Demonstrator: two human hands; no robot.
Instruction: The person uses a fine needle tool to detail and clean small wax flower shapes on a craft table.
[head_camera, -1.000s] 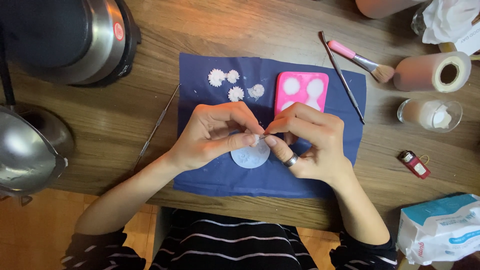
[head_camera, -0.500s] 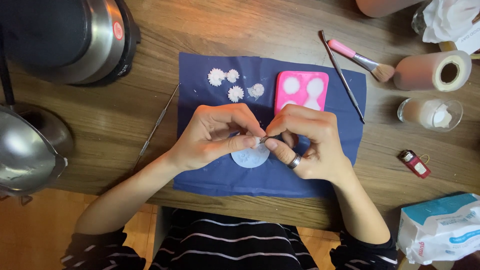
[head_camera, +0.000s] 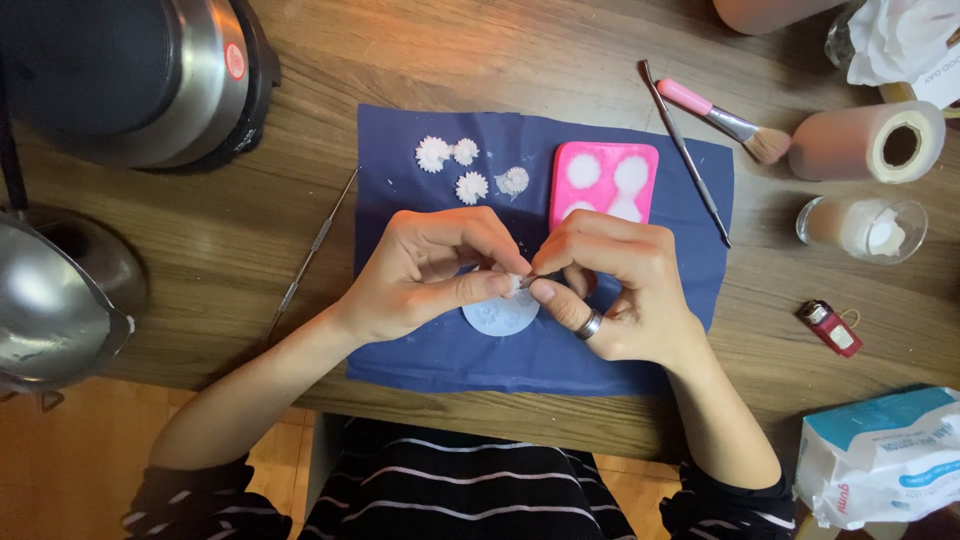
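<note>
My left hand (head_camera: 425, 270) and my right hand (head_camera: 615, 285) meet fingertip to fingertip over a dark blue cloth (head_camera: 640, 350). The left thumb and forefinger pinch a small white piece (head_camera: 516, 284). The right fingers hold a thin metal tool tip (head_camera: 527, 281) against that piece. Under both hands lies a pale round disc (head_camera: 498, 315), partly hidden. Several small white flower shapes (head_camera: 470, 186) rest at the cloth's far edge. A pink mould (head_camera: 602, 180) with white hollows lies just beyond my right hand.
A metal pick (head_camera: 310, 252) lies left of the cloth, another long tool (head_camera: 684, 150) and a pink brush (head_camera: 725, 120) to the right. A tape roll (head_camera: 868, 142), small glass (head_camera: 862, 226), red lighter (head_camera: 830, 327), white-blue bag (head_camera: 880, 455), steel pot (head_camera: 130, 75) and metal bowl (head_camera: 50, 305) ring the wooden table.
Both hands stay over the disc. The fingers shifted slightly, and the right hand's tool tip now touches the small white piece.
</note>
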